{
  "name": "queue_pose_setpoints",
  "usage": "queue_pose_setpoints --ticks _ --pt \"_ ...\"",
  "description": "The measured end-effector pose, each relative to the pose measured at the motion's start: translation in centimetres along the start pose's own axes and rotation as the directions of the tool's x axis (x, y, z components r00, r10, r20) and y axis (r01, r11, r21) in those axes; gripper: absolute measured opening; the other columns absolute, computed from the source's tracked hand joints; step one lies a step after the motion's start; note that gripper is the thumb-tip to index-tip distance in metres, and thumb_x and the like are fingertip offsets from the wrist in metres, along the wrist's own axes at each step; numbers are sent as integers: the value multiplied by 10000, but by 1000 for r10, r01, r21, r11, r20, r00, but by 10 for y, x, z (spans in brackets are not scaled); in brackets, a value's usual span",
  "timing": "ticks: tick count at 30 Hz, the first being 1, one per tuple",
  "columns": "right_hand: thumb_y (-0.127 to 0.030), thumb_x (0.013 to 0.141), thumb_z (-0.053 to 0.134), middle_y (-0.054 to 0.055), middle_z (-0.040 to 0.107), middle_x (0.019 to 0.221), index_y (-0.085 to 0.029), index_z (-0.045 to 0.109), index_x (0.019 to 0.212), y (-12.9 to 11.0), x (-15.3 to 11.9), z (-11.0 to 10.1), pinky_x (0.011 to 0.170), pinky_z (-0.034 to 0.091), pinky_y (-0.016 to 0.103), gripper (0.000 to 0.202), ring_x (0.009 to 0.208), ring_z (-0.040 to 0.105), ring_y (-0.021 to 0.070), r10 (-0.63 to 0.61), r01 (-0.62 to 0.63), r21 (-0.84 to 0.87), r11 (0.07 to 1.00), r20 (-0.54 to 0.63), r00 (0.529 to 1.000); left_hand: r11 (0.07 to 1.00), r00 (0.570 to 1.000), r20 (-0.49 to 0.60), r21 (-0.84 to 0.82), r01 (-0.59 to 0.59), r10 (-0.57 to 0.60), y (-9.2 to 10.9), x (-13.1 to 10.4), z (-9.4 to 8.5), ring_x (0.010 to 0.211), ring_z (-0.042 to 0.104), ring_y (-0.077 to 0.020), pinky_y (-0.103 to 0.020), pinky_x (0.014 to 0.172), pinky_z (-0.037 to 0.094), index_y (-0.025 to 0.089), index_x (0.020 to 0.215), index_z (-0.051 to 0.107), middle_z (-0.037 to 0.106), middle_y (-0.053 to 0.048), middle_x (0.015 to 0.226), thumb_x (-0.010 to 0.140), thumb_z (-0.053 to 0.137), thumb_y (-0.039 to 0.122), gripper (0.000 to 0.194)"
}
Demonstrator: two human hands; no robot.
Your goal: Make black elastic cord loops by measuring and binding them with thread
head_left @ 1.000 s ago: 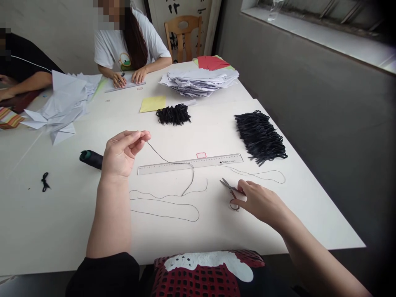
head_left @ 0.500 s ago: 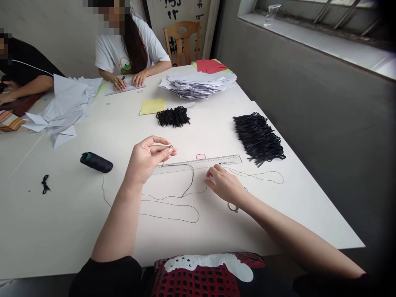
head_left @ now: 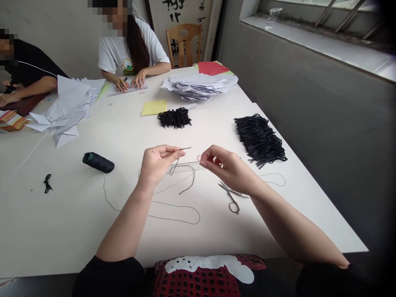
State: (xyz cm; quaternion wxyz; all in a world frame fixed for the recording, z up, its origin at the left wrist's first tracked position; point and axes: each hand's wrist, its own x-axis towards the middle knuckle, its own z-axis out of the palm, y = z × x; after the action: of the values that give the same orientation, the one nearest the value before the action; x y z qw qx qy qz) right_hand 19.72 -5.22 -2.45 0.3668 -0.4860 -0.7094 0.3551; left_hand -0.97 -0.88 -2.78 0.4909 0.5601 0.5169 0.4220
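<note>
My left hand point(head_left: 161, 161) pinches a dark cord point(head_left: 194, 177), whose short end sticks out past the fingertips and whose rest curves down over the ruler. Facing it across a small gap, my right hand point(head_left: 222, 163) is closed in a pinch, with a thin thread point(head_left: 185, 178) running toward its fingertips. Both hands are raised over the clear ruler point(head_left: 182, 164). Below my right hand lie metal scissors point(head_left: 234, 202). A black thread spool point(head_left: 98, 162) rests left of my left hand, its loose thread looping across the white table point(head_left: 77, 231).
Black looped cord bundles point(head_left: 175, 118) point(head_left: 261, 138) lie beyond my hands and to the right. Farther back are a yellow paper point(head_left: 154, 107), a pile of white papers point(head_left: 199, 86) and two people at the table. A small black knot point(head_left: 47, 184) lies left.
My right hand has moved up and slightly left, closer to my left hand, and the scissors are now more visible. My left hand has shifted slightly right, and the cord's end points right.
</note>
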Motion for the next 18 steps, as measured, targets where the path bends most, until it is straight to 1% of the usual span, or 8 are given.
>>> queue_pose_setpoints --ticks 3,5,7,9,10,12,14,18 --pt "-316 932 573 9 589 810 -177 577 857 -16 6 2 581 379 241 158 655 486 96 -67 76 162 984 -56 996 982 998 69 -190 15 -2 0 -2 10 907 691 -182 -311 932 482 180 785 748 765 -55 846 737 805 359 194" --pt "-331 925 587 17 589 827 -173 573 852 -19 10 7 584 387 240 174 692 511 102 -75 101 241 965 -116 990 936 994 104 -351 24 14 0 -4 17 902 680 -152 -281 927 477 186 761 723 753 -33 836 762 780 326 151" --pt "-348 920 593 22 590 840 -173 568 853 -19 14 13 607 408 247 189 723 537 111 -57 103 296 950 -160 985 866 988 156 -494 76 2 0 -8 24 842 669 -131 -255 861 497 187 740 688 732 -17 791 770 759 303 139" --pt "-357 916 599 22 590 838 -174 568 857 -16 16 16 627 422 258 195 732 550 117 -30 87 316 945 -180 983 814 976 216 -562 148 -29 0 -12 30 718 634 -109 -209 692 498 185 732 657 687 -5 705 780 733 296 142" --pt "-358 915 602 22 592 838 -174 570 860 -15 17 17 632 423 261 194 733 551 119 -17 77 316 946 -190 982 803 970 238 -569 176 -44 0 -14 32 626 587 -88 -180 582 455 184 731 646 654 5 659 784 723 293 144" --pt "-360 911 611 25 597 842 -174 579 861 -12 18 18 632 413 262 195 744 546 123 0 64 299 952 -210 978 809 967 247 -555 193 -61 0 -17 34 461 409 -43 -155 420 286 178 731 636 567 32 577 787 708 288 143" --pt "-369 908 617 29 601 846 -172 584 860 -10 18 17 635 405 262 205 761 540 127 6 61 288 956 -226 974 834 973 223 -524 173 -62 1 -19 34 413 242 -29 -176 381 153 173 725 635 482 54 538 781 702 290 146" --pt "-402 906 621 24 598 832 -173 586 858 -8 18 16 647 406 264 237 754 533 126 17 57 306 950 -234 972 894 985 171 -436 107 -35 2 -19 33 448 236 -51 -223 398 119 177 702 650 427 46 545 753 710 312 156"
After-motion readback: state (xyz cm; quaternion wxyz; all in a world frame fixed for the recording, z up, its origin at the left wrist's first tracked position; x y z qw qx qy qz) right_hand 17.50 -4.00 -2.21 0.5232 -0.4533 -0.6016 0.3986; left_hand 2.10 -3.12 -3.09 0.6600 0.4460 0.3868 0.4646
